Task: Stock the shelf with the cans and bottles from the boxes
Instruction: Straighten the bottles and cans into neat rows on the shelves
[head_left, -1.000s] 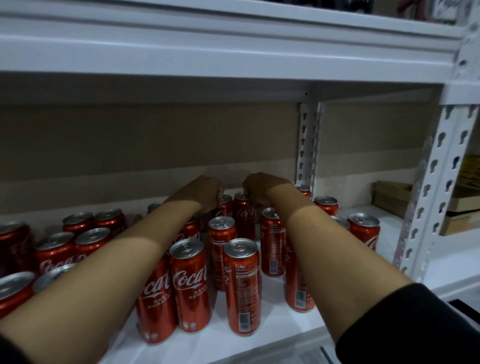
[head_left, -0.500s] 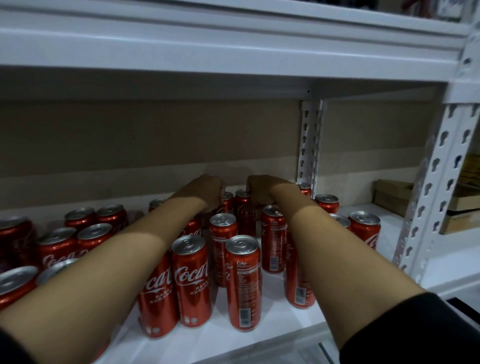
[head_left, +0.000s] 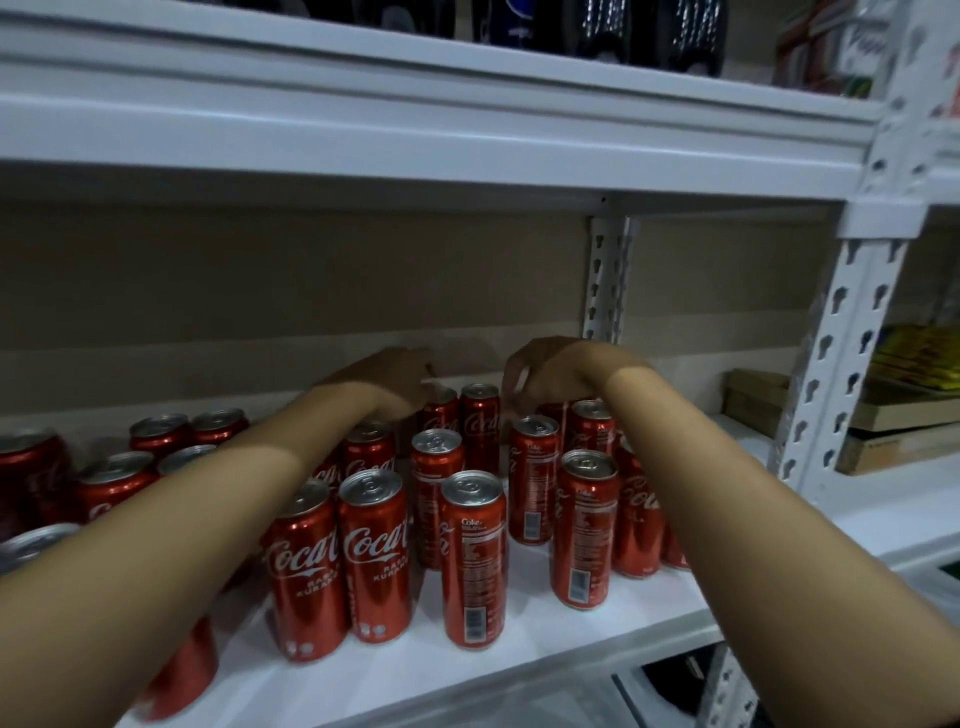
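Many red cola cans (head_left: 472, 556) stand upright on the white shelf (head_left: 519, 654). Both my arms reach over them to the back row. My left hand (head_left: 389, 379) lies over the top of a back-row can (head_left: 440, 413), fingers curled down onto it and mostly hidden behind the hand. My right hand (head_left: 550, 371) is curled over another back-row can (head_left: 553, 410), thumb towards the left; its fingertips and most of that can are hidden. One can (head_left: 480, 421) stands free between the two hands.
A white shelf board (head_left: 415, 130) runs close above, with dark bottles (head_left: 675, 36) on it. A perforated upright post (head_left: 841, 364) stands at the right. Beyond the post, cardboard boxes (head_left: 893, 431) sit in the neighbouring bay. More cans (head_left: 114, 478) crowd the left.
My right hand has shifted slightly to the right, uncovering more of the can between the hands. The left hand stays at the back row. The view has tilted up a little.
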